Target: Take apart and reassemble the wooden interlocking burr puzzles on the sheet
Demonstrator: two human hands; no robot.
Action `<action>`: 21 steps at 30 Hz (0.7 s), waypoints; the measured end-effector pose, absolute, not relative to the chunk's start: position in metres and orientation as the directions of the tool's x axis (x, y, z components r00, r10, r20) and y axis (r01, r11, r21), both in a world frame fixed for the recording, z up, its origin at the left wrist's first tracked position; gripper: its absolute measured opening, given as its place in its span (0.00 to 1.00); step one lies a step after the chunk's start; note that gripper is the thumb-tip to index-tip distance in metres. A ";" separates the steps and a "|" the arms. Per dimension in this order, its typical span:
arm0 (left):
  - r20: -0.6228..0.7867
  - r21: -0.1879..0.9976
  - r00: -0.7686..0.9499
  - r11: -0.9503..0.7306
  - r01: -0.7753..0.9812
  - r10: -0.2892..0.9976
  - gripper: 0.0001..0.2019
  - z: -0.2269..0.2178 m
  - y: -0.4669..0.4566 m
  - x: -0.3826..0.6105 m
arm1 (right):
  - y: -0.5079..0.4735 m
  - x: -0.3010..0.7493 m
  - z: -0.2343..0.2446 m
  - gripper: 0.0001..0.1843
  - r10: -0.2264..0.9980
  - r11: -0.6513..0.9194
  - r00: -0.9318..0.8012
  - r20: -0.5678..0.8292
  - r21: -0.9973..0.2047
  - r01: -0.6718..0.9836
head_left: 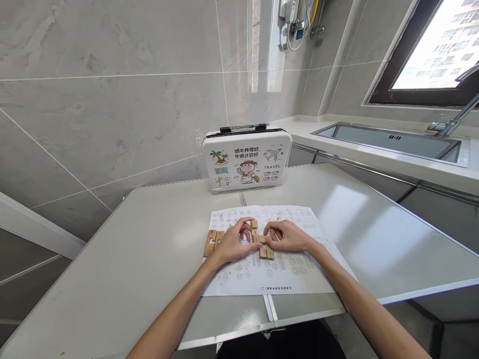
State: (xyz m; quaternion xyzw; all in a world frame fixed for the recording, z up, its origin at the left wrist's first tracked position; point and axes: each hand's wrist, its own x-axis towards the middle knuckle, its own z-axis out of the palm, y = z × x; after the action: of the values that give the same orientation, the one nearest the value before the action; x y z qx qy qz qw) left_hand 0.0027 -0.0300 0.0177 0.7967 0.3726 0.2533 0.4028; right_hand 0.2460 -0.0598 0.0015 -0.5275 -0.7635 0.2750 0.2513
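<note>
- Wooden block assembly: positioned over the printed sheet, between the two hands. It comprises several light-brown blocks joined at angles; one block projects at the far end and two lie side by side at the near end. The exact joints are too small to tell.
- Left hand: located at the left side of the assembly. The fingers are curled, pinching it between the thumb, on the near side, and the fingertips, toward the far block.
- Right hand: located at the right side of the assembly. The thumb and index finger are pressed close together, pinching its right side; the remaining fingers are folded in.
- Loose wooden pieces: flat and notched, lying side by side just left of the left hand, at the left edge of the sheet. The leftmost bears a dark mark; the next is partly hidden by the hand.
- Printed sheet: white, lying flat, covered with small line diagrams. The heading at its near edge reads inverted from the wearer's side.
- Tabletop: pale and glossy, with a central seam running beneath the sheet.
- Case: white, standing upright beyond the sheet, with a black handle, cartoon prints and the word "TRAVEL".
</note>
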 end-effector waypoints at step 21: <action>0.070 0.844 0.562 -0.350 0.408 0.824 0.36 0.018 -0.029 0.004 | -0.052 0.248 -0.007 0.18 0.967 0.252 -0.174 0.188 -0.828 0.502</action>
State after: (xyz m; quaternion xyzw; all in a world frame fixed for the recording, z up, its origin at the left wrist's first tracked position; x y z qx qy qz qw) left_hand 0.0037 -0.0292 0.0179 0.7816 0.3940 0.2528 0.4122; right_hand 0.2480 -0.0517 -0.0071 -0.5250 -0.6991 0.3139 0.3703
